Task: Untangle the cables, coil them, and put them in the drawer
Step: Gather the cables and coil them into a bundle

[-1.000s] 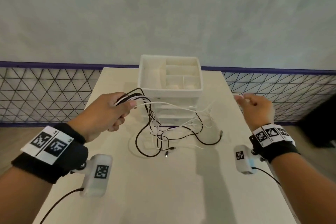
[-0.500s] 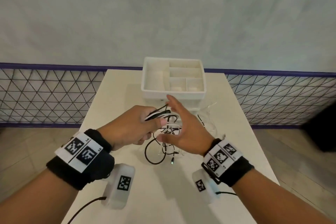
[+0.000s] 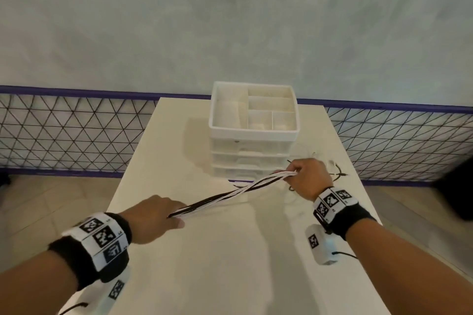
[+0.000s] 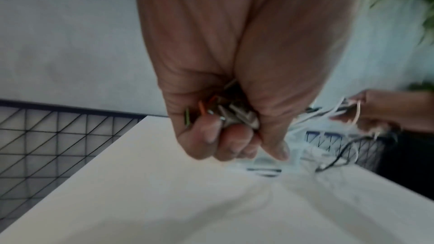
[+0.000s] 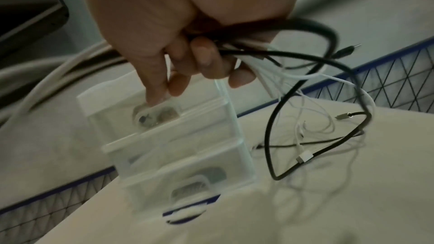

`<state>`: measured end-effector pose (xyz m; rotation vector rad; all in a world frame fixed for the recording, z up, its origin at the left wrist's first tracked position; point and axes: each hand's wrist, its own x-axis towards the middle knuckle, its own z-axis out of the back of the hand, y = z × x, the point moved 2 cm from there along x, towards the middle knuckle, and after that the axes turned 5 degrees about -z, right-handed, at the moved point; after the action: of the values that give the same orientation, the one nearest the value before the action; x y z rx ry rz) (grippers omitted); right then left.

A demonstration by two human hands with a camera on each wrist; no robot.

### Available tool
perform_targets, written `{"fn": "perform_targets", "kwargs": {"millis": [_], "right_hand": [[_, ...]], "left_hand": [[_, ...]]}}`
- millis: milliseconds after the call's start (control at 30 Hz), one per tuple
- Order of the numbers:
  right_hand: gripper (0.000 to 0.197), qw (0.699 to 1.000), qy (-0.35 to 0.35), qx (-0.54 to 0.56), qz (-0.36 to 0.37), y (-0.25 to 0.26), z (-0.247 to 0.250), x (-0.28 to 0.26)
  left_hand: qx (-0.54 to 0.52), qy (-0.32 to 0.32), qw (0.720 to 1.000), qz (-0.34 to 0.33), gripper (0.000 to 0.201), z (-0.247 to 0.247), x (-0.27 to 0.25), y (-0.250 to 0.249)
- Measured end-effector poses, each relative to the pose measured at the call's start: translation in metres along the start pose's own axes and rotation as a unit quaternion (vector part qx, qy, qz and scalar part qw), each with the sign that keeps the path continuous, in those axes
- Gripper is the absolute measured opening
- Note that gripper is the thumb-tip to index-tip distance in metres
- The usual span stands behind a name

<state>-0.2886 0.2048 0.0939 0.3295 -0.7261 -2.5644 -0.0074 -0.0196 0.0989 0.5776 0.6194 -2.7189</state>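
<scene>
A bundle of black and white cables (image 3: 231, 193) stretches taut between my two hands above the white table (image 3: 230, 263). My left hand (image 3: 153, 218) grips one end of the cable bundle (image 4: 225, 116) in a fist at the near left. My right hand (image 3: 305, 178) grips the other end, just in front of the white drawer unit (image 3: 252, 158). Past my right hand (image 5: 187, 58), loose black and white cable ends (image 5: 305, 136) hang down onto the table. The clear drawers (image 5: 178, 147) are pushed in.
The drawer unit carries an open-top divided tray (image 3: 253, 110) on top. A wire mesh fence (image 3: 64, 135) runs behind and beside the table, with a plain wall above it. The table's left edge (image 3: 122, 186) lies close to my left hand.
My hands were together at the tangle half a second ago. They have pulled apart, left hand toward me and left, right hand to the right, drawing the cables into a straight twisted bundle.
</scene>
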Motion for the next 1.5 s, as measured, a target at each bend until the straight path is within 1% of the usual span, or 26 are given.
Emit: {"fn": "perform_targets", "kwargs": {"millis": [100,167,200,267,333,400,467,533,567,633,667,733,800,867,933,1033,1133,1167,1200,1267,1300,1333,1367,1400,1467,1500], "right_hand": [[0.025,0.997,-0.039,-0.068,-0.015,0.003,0.016,0.0],[0.018,0.995,-0.05,-0.081,-0.003,0.007,0.022,-0.002],[0.019,0.996,-0.048,-0.069,0.016,0.009,0.021,-0.004],[0.027,0.996,-0.025,-0.036,0.077,0.017,0.017,-0.008],[0.035,0.99,0.019,-0.04,0.13,0.031,0.012,-0.016],[0.041,0.983,0.062,-0.031,0.17,0.05,0.006,-0.025],[0.044,0.976,0.085,0.002,0.2,0.069,0.003,-0.033],[0.033,0.969,0.108,0.047,0.219,0.085,0.004,-0.04],[0.023,0.964,0.122,0.073,0.224,0.091,0.006,-0.043],[0.01,0.958,0.143,0.111,0.224,0.095,0.014,-0.044],[0.009,0.956,0.146,0.121,0.223,0.093,0.017,-0.043],[0.013,0.956,0.158,0.137,0.207,0.082,0.02,-0.038],[0.025,0.958,0.17,0.15,0.177,0.067,0.016,-0.036],[0.038,0.957,0.173,0.175,0.153,0.058,0.009,-0.037],[0.045,0.954,0.165,0.206,0.141,0.058,0.008,-0.037],[0.046,0.95,0.153,0.222,0.156,0.064,0.016,-0.031],[0.038,0.949,0.154,0.17,0.217,0.065,0.014,-0.028],[0.033,0.948,0.16,0.143,0.236,0.064,0.008,-0.029],[0.028,0.947,0.165,0.118,0.249,0.061,-0.001,-0.031],[0.024,0.948,0.182,0.08,0.248,0.054,-0.021,-0.038],[0.022,0.948,0.195,0.065,0.244,0.052,-0.031,-0.043],[0.02,0.947,0.208,0.049,0.24,0.05,-0.04,-0.048],[0.02,0.946,0.218,0.034,0.239,0.048,-0.048,-0.053],[0.022,0.943,0.227,0.024,0.242,0.047,-0.054,-0.057],[0.027,0.938,0.24,0.032,0.249,0.05,-0.058,-0.062],[0.027,0.936,0.241,0.043,0.252,0.054,-0.058,-0.063]], "left_hand": [[0.022,-0.048,0.996,0.071,0.038,-0.016,0.011,0.017],[0.077,-0.065,0.988,0.119,0.044,-0.018,0.017,0.024],[0.111,-0.054,0.982,0.145,0.054,-0.019,0.02,0.026],[0.124,-0.037,0.974,0.187,0.093,-0.016,0.023,0.021],[0.058,-0.079,0.986,0.138,0.12,-0.003,0.027,0.001],[0.006,-0.156,0.988,0.023,0.126,0.016,0.031,-0.034],[-0.014,-0.219,0.973,-0.067,0.119,0.034,0.036,-0.072],[-0.073,-0.218,0.968,-0.105,0.1,0.044,0.041,-0.1],[-0.121,-0.198,0.966,-0.116,0.081,0.047,0.043,-0.107],[-0.17,-0.136,0.972,-0.092,0.024,0.05,0.046,-0.108],[-0.195,-0.109,0.973,-0.062,0.014,0.052,0.047,-0.102],[-0.222,-0.071,0.973,-0.007,0.025,0.054,0.044,-0.09],[-0.201,-0.086,0.976,0.015,0.025,0.065,0.038,-0.08],[-0.187,-0.131,0.974,0.01,0.024,0.079,0.034,-0.078],[-0.144,-0.214,0.966,-0.02,0.02,0.093,0.036,-0.079],[-0.073,-0.328,0.941,-0.046,0.016,0.101,0.042,-0.075],[-0.046,-0.365,0.929,-0.035,0.014,0.083,0.049,-0.054],[-0.043,-0.353,0.934,-0.026,0.014,0.071,0.052,-0.045],[-0.045,-0.314,0.948,-0.008,0.016,0.056,0.054,-0.037],[-0.028,-0.145,0.988,0.052,0.032,0.025,0.057,-0.025],[-0.004,-0.05,0.995,0.082,0.05,0.01,0.057,-0.023],[0.026,0.013,0.994,0.106,0.069,0.001,0.054,-0.023],[0.048,0.034,0.992,0.115,0.086,-0.002,0.052,-0.028],[0.052,0.022,0.994,0.092,0.098,-0.003,0.052,-0.036],[-0.037,-0.025,0.999,-0.015,0.109,0.001,0.055,-0.057],[-0.114,-0.04,0.991,-0.062,0.106,0.002,0.058,-0.069]]}}
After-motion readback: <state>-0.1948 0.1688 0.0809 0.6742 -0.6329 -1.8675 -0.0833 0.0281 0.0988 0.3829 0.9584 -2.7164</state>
